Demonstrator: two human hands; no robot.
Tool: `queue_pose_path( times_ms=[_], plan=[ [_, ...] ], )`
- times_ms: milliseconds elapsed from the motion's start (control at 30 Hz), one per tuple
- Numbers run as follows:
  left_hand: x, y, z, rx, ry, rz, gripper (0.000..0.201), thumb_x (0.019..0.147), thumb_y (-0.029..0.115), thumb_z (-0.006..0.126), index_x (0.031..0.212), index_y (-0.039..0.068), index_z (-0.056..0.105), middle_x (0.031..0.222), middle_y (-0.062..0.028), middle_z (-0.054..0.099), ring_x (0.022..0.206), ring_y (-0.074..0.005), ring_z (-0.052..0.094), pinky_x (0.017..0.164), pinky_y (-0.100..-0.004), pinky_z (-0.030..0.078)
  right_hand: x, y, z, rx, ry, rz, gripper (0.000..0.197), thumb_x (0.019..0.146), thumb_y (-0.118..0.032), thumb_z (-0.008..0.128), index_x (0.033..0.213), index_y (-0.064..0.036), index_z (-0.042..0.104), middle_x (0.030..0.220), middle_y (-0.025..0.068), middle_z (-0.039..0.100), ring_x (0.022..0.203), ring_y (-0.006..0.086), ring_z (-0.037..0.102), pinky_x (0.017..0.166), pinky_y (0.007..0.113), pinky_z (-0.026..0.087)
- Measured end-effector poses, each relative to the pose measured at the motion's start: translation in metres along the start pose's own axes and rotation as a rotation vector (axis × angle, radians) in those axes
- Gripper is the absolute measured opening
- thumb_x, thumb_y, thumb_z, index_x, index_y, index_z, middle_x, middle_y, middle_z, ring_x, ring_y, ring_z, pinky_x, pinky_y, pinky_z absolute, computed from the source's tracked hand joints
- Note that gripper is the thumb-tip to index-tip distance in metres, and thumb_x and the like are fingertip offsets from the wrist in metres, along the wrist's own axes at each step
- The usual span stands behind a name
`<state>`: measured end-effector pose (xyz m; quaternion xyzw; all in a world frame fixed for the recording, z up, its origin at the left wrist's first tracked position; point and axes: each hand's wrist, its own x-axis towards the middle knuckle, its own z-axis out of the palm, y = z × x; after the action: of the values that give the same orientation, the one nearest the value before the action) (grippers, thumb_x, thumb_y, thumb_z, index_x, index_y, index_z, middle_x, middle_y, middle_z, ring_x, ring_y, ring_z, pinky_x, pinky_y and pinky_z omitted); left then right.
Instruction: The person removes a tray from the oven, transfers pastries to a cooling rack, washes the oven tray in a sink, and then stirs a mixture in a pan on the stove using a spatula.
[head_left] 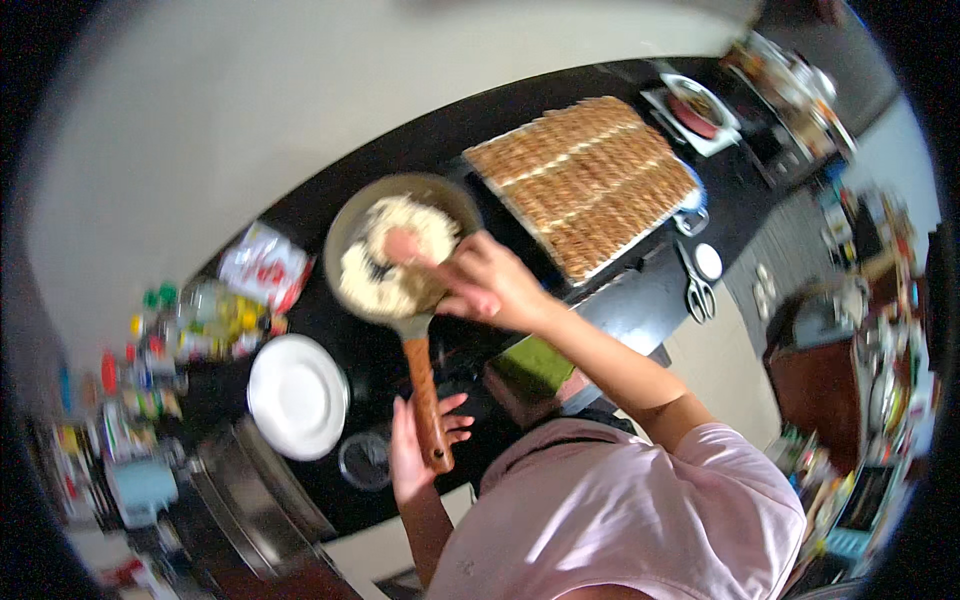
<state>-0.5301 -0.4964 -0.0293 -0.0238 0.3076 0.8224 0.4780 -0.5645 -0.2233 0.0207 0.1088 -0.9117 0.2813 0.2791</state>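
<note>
A frying pan (462, 196) with a brown wood-look handle (424, 392) stands on the black counter. Inside lies a pale, crumbly mass (385, 292), pushed apart so that dark pan bottom shows in places. My right hand (492, 284) is over the pan's right side, fingers closed and smeared by motion. From it a pinkish-brown utensil (404, 245), spatula-like but blurred, reaches into the mass. Beneath the end of the pan handle, my left hand (410, 452) has its fingers spread; the handle lies across the palm without the fingers wrapped round it.
Right of the pan sits a large tray of brown, rowed pieces (585, 185). Scissors (697, 285) and a white round lid (708, 262) lie near the front edge. To the left are a white plate (298, 397), a plastic bag (265, 265), bottles (205, 318) and a steel pot (255, 495).
</note>
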Motion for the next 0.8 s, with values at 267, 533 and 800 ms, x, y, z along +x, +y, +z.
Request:
queue_pose_path(
  times_ms=[267,533,800],
  plan=[
    [0.000,-0.084,-0.051,-0.243,0.325,-0.079,0.036,0.095,0.036,0.049,0.117,0.007,0.054,0.107,-0.0158,0.062,0.096,-0.0297,0.061,0.084,-0.0444,0.052,-0.070,-0.006,-0.015,-0.186,0.064,0.235,0.038,0.073,-0.015,0.067,0.108,-0.0046,0.057,0.091,0.0114,0.053,0.084,0.0300,0.056,0.072,0.040,0.046],
    [0.059,-0.176,0.155,1.460,0.052,0.969,0.037,0.098,0.024,0.042,0.118,-0.005,0.050,0.131,-0.0223,0.049,0.123,-0.0377,0.045,0.104,-0.0480,0.033,-0.194,-0.005,-0.096,0.991,-0.032,0.785,0.045,0.098,-0.039,0.044,0.137,-0.0160,0.047,0.097,0.0060,0.068,0.087,0.0157,0.065,0.078,0.032,0.053],
    [0.171,-0.409,0.368,1.690,-0.858,1.003,0.052,0.097,0.036,0.029,0.134,0.006,0.048,0.142,-0.0220,0.038,0.135,-0.0420,0.029,0.111,-0.0569,0.011,-0.403,0.049,-0.311,1.969,0.593,0.736,0.049,0.100,-0.042,0.033,0.133,-0.0056,0.042,0.128,0.0158,0.053,0.116,0.0237,0.054,0.099,0.038,0.044]
  ],
)
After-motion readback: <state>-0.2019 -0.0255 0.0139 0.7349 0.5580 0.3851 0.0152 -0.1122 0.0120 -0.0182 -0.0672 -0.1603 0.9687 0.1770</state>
